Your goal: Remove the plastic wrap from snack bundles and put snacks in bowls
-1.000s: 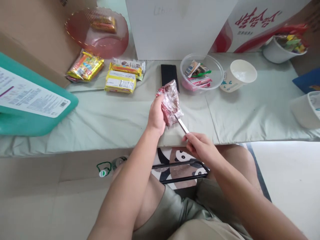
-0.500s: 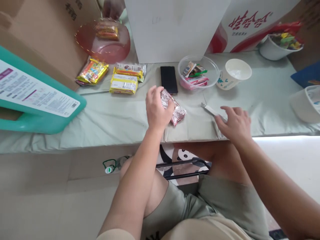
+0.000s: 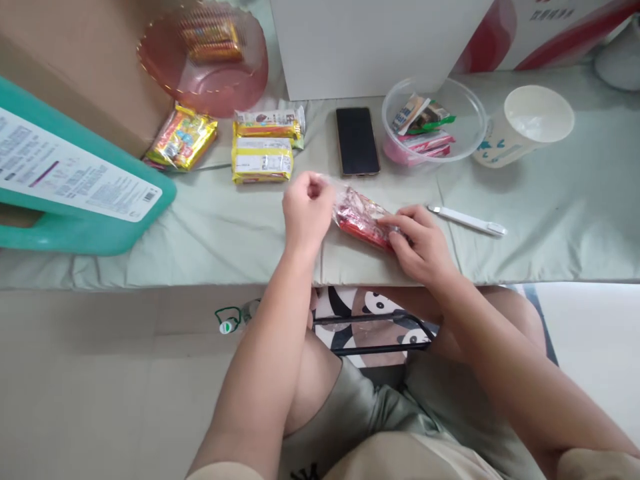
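Note:
A red snack packet (image 3: 357,217) in clear, crinkled film lies near the front edge of the cloth-covered table. My left hand (image 3: 306,212) is closed, pinching the loose film at the packet's left end. At the other end my right hand (image 3: 424,245) grips the packet, thumb and fingers on its right part. A slim white utility knife (image 3: 470,219) lies on the cloth just right of that hand, apart from it. Behind the packet is a black phone (image 3: 358,141), lying flat.
Yellow snack packs (image 3: 263,160) lie left of the phone, more (image 3: 184,139) beside a pink bowl (image 3: 220,100). A clear tub (image 3: 475,127) holds small packets; a paper cup (image 3: 515,143) stands beside it. A green jug (image 3: 150,223), a brown carton (image 3: 75,60) and a white box (image 3: 370,47) border the table.
My right hand has let go of the knife, which now lies on the table, and moved left onto the packet. My left hand has shifted to the film at its end. The view has moved.

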A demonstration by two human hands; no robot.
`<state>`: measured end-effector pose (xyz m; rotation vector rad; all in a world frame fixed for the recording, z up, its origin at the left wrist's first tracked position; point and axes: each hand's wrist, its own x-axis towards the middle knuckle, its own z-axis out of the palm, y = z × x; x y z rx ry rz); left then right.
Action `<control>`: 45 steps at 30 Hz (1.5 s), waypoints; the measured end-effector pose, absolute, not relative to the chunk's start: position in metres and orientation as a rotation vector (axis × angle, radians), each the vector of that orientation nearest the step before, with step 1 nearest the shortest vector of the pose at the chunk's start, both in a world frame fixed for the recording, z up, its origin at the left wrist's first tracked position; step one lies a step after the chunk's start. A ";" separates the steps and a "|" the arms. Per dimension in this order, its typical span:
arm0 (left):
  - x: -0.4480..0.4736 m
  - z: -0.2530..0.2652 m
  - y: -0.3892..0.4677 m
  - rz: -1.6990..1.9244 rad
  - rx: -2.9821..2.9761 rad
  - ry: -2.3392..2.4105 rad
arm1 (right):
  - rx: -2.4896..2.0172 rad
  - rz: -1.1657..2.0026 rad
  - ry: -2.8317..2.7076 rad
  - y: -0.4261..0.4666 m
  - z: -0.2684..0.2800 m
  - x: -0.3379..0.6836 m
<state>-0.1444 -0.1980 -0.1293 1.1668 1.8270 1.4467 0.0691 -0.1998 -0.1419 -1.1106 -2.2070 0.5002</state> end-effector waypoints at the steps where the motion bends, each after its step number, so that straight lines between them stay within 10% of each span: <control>1: -0.146 -0.130 -0.196 1.488 1.057 1.802 | -1.120 0.517 -2.202 -0.202 -0.142 0.075; 37: -0.149 -0.122 -0.198 1.445 0.978 1.840 | -1.892 0.605 -1.411 -0.237 -0.116 0.133; 45: -0.160 -0.123 -0.206 1.242 1.537 1.968 | -1.305 0.213 -2.106 -0.232 -0.109 0.099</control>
